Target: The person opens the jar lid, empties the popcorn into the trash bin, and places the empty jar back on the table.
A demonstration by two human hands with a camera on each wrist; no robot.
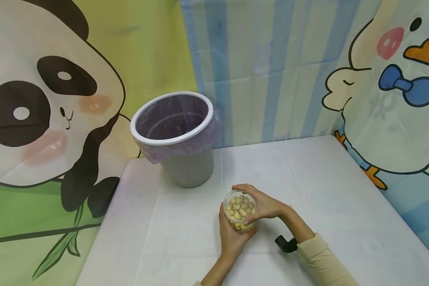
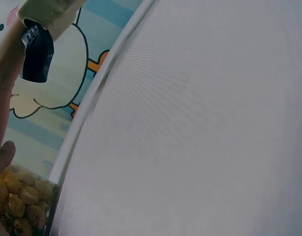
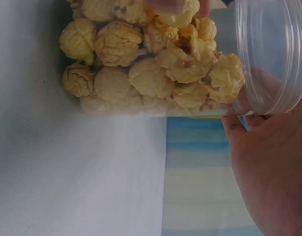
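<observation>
A clear round jar (image 1: 238,210) full of popcorn stands upright near the middle of the table in the head view. My left hand (image 1: 231,237) holds its body low down, thumb on one side and fingers on the other. From the right, my right hand (image 1: 266,204) spans the clear lid (image 3: 273,59), gripping its edge between thumb and fingers. Through the jar's wall in the right wrist view, pale yellow rounded popcorn (image 3: 151,73) shows up close. In the left wrist view only a corner of the popcorn jar (image 2: 28,201) appears at the lower left.
A grey bin (image 1: 191,169) with a white rim and a purplish liner stands at the table's back left. The white-covered table (image 1: 307,174) meets printed curtains behind and at both sides. A black camera mount (image 1: 286,244) sticks out from the right wrist.
</observation>
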